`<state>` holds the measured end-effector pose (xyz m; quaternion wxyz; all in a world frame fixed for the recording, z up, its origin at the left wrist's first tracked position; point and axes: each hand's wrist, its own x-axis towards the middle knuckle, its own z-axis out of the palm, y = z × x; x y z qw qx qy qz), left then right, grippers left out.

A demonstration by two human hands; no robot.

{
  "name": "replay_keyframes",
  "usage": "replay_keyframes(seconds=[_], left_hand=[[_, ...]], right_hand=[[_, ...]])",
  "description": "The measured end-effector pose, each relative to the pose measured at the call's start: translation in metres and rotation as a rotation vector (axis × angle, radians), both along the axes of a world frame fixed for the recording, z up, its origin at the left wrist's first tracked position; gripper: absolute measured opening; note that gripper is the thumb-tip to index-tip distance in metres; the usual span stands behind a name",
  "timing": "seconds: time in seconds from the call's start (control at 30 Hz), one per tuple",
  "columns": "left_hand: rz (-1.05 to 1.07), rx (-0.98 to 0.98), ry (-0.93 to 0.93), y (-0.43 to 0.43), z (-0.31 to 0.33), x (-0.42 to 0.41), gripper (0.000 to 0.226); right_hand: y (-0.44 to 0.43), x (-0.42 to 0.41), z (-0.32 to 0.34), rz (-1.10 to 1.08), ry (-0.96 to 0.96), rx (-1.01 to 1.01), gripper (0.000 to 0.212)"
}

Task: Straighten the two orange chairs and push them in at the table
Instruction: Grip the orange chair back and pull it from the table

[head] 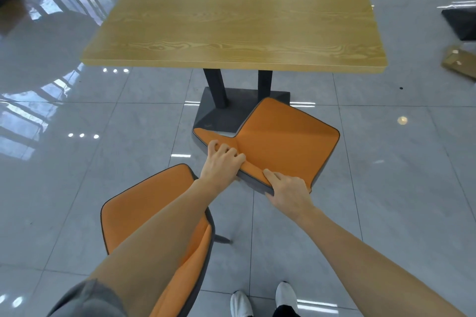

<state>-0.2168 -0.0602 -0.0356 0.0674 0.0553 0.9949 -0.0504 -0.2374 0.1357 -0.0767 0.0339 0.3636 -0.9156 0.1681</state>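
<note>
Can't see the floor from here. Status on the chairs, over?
Both hands, left hand and right hand, grip the right chair backrest. Chair skewed, not tucked. Left chair untouched, also angled. Table base directly ahead.

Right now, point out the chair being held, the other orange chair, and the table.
Held orange chair (288, 136), head view: middle of its seat cushion.
Second orange chair (144, 203), head view: orange seat surface left of the forearm.
Wooden table (231, 23), head view: bare centre of the tabletop.

Flattened cardboard (459, 63) and white shoes (264, 301) on glossy tile floor (77, 162)
</note>
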Motion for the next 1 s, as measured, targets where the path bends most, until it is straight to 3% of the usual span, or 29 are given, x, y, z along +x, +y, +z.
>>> replay_keyframes(seconds=[0.27,0.5,0.73,1.0], left_hand=[[0.008,-0.045,-0.008,0.007,0.004,0.003,0.035],[0.106,-0.104,-0.033,0.03,0.019,0.022,0.034],[0.251,-0.09,0.099,0.043,0.058,0.073,0.03],[0.468,-0.005,0.222,0.027,0.101,0.182,0.022]], right_hand=[[0.004,0.006,0.002,-0.004,-0.009,0.039,0.058],[0.005,0.016,0.03,-0.034,-0.171,0.213,0.046],[-0.006,0.038,0.069,0.095,0.081,0.225,0.034],[-0.052,0.11,0.117,0.36,0.093,0.102,0.024]])
